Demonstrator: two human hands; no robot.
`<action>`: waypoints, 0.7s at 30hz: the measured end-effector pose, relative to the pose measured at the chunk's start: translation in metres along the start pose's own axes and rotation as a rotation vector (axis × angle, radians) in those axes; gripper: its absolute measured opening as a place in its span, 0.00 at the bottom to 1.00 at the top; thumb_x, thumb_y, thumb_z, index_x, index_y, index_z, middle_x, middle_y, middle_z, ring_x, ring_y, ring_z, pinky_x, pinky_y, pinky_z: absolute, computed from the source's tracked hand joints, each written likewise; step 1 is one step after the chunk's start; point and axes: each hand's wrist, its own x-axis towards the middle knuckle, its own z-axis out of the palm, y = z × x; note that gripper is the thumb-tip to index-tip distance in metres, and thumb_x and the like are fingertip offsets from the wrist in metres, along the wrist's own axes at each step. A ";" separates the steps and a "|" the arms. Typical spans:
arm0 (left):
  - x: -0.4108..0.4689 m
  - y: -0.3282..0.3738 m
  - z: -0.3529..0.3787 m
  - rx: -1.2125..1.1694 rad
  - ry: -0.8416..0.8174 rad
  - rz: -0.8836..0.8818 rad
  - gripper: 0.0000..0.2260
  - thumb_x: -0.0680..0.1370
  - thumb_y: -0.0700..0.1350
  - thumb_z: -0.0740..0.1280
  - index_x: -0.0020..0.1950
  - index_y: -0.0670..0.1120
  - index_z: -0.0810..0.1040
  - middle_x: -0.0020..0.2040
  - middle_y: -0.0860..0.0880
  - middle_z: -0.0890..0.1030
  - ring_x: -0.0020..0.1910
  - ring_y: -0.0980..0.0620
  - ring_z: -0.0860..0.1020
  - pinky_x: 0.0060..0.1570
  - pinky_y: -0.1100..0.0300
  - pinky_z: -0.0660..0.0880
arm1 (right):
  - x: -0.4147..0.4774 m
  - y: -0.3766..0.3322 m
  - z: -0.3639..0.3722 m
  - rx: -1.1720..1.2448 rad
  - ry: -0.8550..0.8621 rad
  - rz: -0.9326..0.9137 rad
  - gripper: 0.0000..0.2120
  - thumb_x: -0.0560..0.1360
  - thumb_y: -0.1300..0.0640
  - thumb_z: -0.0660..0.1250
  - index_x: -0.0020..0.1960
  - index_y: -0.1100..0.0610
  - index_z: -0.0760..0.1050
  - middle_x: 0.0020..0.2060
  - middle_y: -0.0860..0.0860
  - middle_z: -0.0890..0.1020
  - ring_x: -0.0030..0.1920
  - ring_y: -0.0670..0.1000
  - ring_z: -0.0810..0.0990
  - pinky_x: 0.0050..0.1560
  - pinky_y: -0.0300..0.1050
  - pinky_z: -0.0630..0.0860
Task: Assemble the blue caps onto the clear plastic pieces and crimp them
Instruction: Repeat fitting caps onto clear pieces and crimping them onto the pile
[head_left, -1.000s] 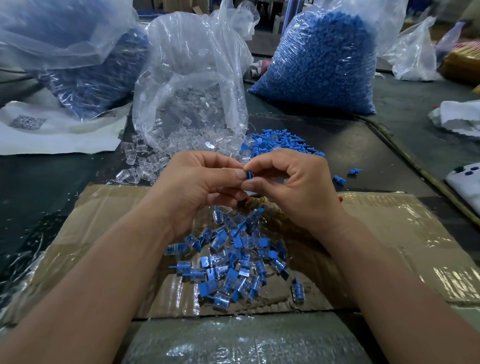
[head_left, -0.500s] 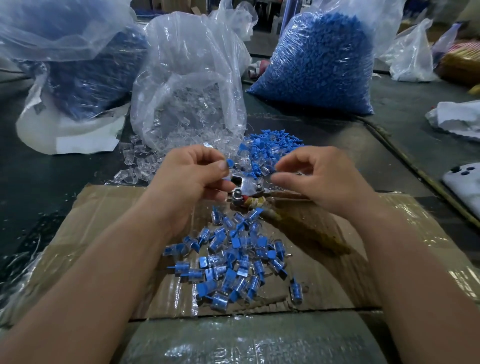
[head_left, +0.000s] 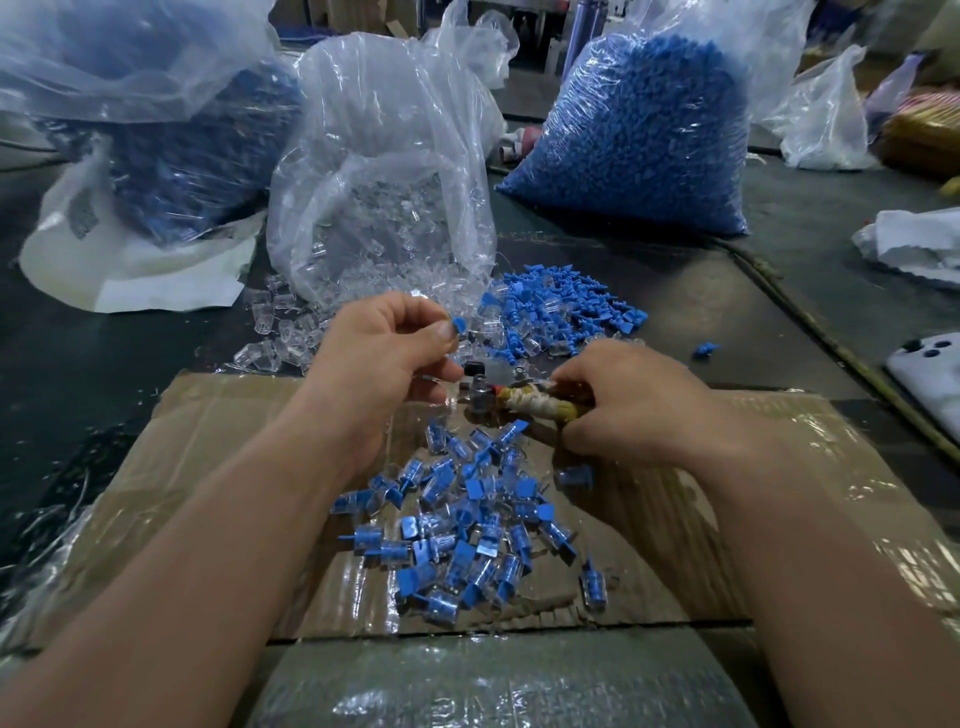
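On my feed the left hand (head_left: 382, 364) pinches a blue cap (head_left: 459, 327) at its fingertips. The right hand (head_left: 631, 408) is curled around the crimping tool (head_left: 530, 406), near the assembled pile (head_left: 467, 530).

A second ago the hands met above the pile (head_left: 467, 525), pinching one piece between them. They have since parted. The right hand (head_left: 628, 405) has dropped to the cardboard (head_left: 218, 441) and curls round the cord-wrapped handle of the tool (head_left: 519, 402). The left hand (head_left: 384, 358) has drawn leftward, keeping the capped piece (head_left: 459, 326) pinched at its fingertips near the tool's metal head.
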 end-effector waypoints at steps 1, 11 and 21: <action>0.000 0.000 0.000 0.000 -0.001 0.002 0.06 0.76 0.34 0.63 0.42 0.43 0.74 0.34 0.48 0.77 0.27 0.58 0.78 0.25 0.66 0.74 | 0.001 -0.004 0.003 -0.058 0.039 0.002 0.03 0.68 0.53 0.66 0.39 0.49 0.73 0.37 0.46 0.71 0.38 0.46 0.71 0.32 0.43 0.66; 0.001 -0.001 0.002 -0.020 0.042 0.079 0.07 0.77 0.35 0.62 0.41 0.45 0.74 0.26 0.56 0.78 0.27 0.59 0.77 0.24 0.66 0.74 | 0.001 0.005 0.001 0.086 0.390 0.013 0.10 0.73 0.57 0.63 0.36 0.47 0.65 0.35 0.45 0.66 0.37 0.49 0.66 0.34 0.44 0.58; -0.003 0.002 0.004 -0.027 0.042 0.104 0.07 0.77 0.34 0.61 0.41 0.44 0.74 0.30 0.53 0.78 0.28 0.58 0.77 0.25 0.67 0.73 | 0.000 -0.005 0.006 0.196 0.294 -0.112 0.05 0.75 0.56 0.63 0.44 0.49 0.67 0.36 0.41 0.69 0.36 0.41 0.67 0.33 0.34 0.59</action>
